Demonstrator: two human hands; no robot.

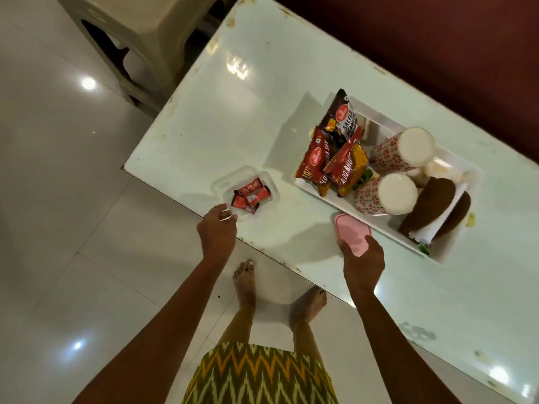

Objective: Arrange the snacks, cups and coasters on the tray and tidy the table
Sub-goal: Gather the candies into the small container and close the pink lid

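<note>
Tray (393, 228) already loaded with snack packets (332, 158) and cups (385, 193); my left hand (217, 231) pinches the clear box (248, 193) of small sweets at the table edge, my right hand (363, 258) grips its pink lid (351, 233), so capping probably comes next.

Dark packet (339, 118) reads "SALTED PEANUTS"; red packet (345, 167) reads "ALOO BHUJIA".

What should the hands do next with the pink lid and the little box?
Probably put the pink lid, held in the right hand, onto the clear box of red sweets. The left hand grips its corner, and it sits open beside the tray.
</note>
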